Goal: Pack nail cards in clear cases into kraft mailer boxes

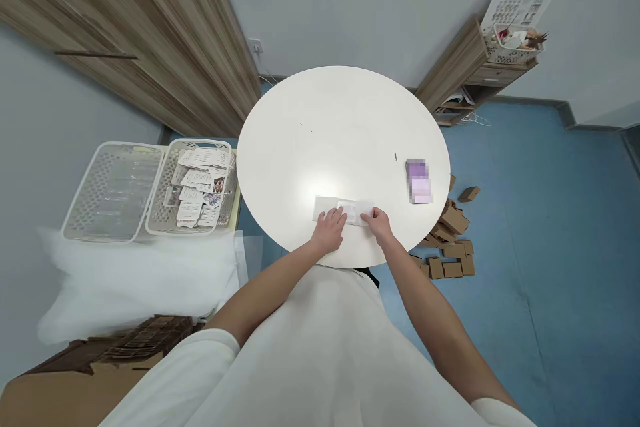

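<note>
A thin, translucent white wrapping sheet (pixel 325 204) lies near the front edge of the round white table (pixel 340 113). On it, between my hands, is a whiter flat packet (pixel 350 208); what it contains cannot be made out. My left hand (pixel 329 230) rests on the sheet and the packet's left side, with its fingers spread. At the right end, my right hand (pixel 379 223) has thumb and fingers closed on the sheet's edge.
A blurred purple and pink item (pixel 419 181) lies at the table's right. Left of the table stand a basket of cards (pixel 233 177), a basket of clear packets (pixel 67 230) and a stack of white sheets (pixel 140 277). Small brown boxes (pixel 453 250) lie on the floor at right.
</note>
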{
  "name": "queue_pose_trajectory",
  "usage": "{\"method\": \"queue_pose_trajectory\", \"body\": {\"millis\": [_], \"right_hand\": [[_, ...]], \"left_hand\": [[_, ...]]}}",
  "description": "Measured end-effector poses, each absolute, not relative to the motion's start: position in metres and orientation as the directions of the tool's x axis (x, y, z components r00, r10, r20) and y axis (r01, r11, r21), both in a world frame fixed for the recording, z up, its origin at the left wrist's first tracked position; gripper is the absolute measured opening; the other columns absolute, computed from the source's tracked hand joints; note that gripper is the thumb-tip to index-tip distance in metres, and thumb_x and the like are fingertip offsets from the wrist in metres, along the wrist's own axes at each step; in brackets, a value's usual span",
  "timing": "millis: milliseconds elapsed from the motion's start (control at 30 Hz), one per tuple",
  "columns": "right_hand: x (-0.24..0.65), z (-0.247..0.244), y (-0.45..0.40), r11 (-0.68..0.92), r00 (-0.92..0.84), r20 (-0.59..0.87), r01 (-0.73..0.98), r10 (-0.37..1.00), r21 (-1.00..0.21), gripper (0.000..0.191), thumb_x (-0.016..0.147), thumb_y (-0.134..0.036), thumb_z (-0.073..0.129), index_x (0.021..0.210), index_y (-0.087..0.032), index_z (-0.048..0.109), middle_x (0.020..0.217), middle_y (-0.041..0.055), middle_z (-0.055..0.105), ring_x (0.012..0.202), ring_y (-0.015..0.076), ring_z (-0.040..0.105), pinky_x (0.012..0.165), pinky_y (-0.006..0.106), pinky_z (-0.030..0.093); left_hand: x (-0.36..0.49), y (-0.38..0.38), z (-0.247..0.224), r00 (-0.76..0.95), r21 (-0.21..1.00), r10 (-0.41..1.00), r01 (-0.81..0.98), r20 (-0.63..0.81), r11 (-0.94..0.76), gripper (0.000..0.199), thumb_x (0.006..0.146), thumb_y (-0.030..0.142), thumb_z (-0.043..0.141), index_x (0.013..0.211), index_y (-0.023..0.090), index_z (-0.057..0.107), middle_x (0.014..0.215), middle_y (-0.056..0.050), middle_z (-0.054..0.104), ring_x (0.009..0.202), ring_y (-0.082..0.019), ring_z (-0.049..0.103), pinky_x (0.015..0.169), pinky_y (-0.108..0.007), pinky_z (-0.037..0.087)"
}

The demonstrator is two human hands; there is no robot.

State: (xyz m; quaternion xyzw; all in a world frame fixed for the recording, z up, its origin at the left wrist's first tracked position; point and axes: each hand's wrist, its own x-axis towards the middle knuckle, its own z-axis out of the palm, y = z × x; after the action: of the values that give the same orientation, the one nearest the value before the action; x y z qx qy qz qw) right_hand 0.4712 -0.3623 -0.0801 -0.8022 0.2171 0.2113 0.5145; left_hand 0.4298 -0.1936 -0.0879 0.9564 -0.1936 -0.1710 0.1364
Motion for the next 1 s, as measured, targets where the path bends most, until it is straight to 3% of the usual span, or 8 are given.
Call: {"method": "queue_pose_trajectory", "body": {"millis": [100,233,400,533,633,700,800,1000], "right_hand": [[0.474,-0.078,-0.352,-0.411,0.837,-0.536,-0.530,-0.112,-0.741,0.019,0.065,-0.034,0.054,0.075,-0.018,0.054,0.071,-0.0007,0.056,0.059,0.0111,0.049,0.053,0.023,0.039],[0.476,-0.077,-0.337,-0.480,0.866,-0.499,-0.442,-0.009,-0.758,0.019,0.069,-0.030,0.052,0.084,-0.019,0.058,0.082,0.0017,0.059,0.071,0.0129,0.053,0.064,0.025,0.042],[0.478,-0.078,-0.337,-0.754,0.908,-0.346,-0.054,0.236,-0.655,0.027,0.077,-0.016,0.042,0.096,-0.019,0.061,0.092,0.0067,0.057,0.082,0.0162,0.052,0.074,0.030,0.042],[0.475,-0.082,-0.344,-0.767,0.896,-0.227,0.171,0.382,-0.618,0.035,0.078,-0.010,0.038,0.103,-0.021,0.059,0.101,0.0068,0.051,0.094,0.0179,0.048,0.079,0.030,0.041],[0.473,-0.086,-0.347,-0.746,0.869,-0.225,0.217,0.442,-0.629,0.037,0.080,-0.011,0.033,0.105,-0.025,0.058,0.102,0.0040,0.050,0.086,0.0162,0.050,0.075,0.030,0.043],[0.473,-0.088,-0.348,-0.749,0.865,-0.229,0.221,0.446,-0.624,0.035,0.081,-0.013,0.035,0.105,-0.025,0.057,0.102,0.0039,0.050,0.083,0.0160,0.050,0.073,0.031,0.044],[0.475,-0.092,-0.348,-0.755,0.880,-0.205,0.224,0.429,-0.616,0.027,0.078,-0.022,0.046,0.102,-0.024,0.058,0.108,0.0064,0.046,0.094,0.0204,0.047,0.078,0.034,0.044],[0.471,-0.096,-0.344,-0.750,0.897,-0.193,0.197,0.398,-0.631,0.037,0.072,-0.036,0.057,0.106,-0.022,0.053,0.126,0.0088,0.034,0.112,0.0272,0.034,0.087,0.041,0.040]], "left_hand": [[0.431,-0.192,-0.086,0.862,0.331,-0.427,-0.332,-0.273,-0.883,0.069,0.068,0.028,0.056,0.130,0.017,0.028,0.142,-0.011,0.021,0.127,-0.029,0.019,0.099,-0.046,0.019],[0.435,-0.190,-0.083,0.857,0.377,-0.432,-0.315,-0.282,-0.871,0.070,0.066,0.028,0.058,0.129,0.018,0.030,0.141,-0.011,0.023,0.127,-0.029,0.020,0.099,-0.046,0.019],[0.433,-0.182,-0.081,0.861,0.475,-0.425,-0.260,-0.280,-0.841,0.063,0.069,0.030,0.055,0.127,0.021,0.032,0.141,-0.009,0.023,0.128,-0.028,0.018,0.100,-0.046,0.018],[0.417,-0.166,-0.083,0.924,0.525,-0.218,-0.022,-0.314,-0.851,0.061,0.072,0.033,0.054,0.127,0.022,0.031,0.142,-0.012,0.019,0.129,-0.030,0.017,0.100,-0.048,0.019],[0.402,-0.152,-0.086,0.923,0.553,0.019,0.245,-0.383,-0.796,0.062,0.073,0.034,0.054,0.128,0.022,0.029,0.142,-0.013,0.016,0.129,-0.032,0.015,0.098,-0.050,0.021],[0.395,-0.147,-0.087,0.886,0.594,0.143,0.407,-0.440,-0.694,0.064,0.073,0.034,0.055,0.129,0.021,0.026,0.140,-0.013,0.019,0.129,-0.031,0.016,0.099,-0.050,0.023],[0.393,-0.147,-0.089,0.817,0.686,0.197,0.566,-0.543,-0.457,0.068,0.073,0.033,0.056,0.131,0.020,0.023,0.137,-0.013,0.023,0.125,-0.028,0.026,0.098,-0.042,0.029],[0.415,-0.160,-0.092,0.659,0.704,0.308,0.709,-0.686,0.048,0.075,0.067,0.028,0.065,0.129,0.024,0.023,0.131,-0.012,0.030,0.113,-0.022,0.043,0.083,-0.029,0.044]]}}
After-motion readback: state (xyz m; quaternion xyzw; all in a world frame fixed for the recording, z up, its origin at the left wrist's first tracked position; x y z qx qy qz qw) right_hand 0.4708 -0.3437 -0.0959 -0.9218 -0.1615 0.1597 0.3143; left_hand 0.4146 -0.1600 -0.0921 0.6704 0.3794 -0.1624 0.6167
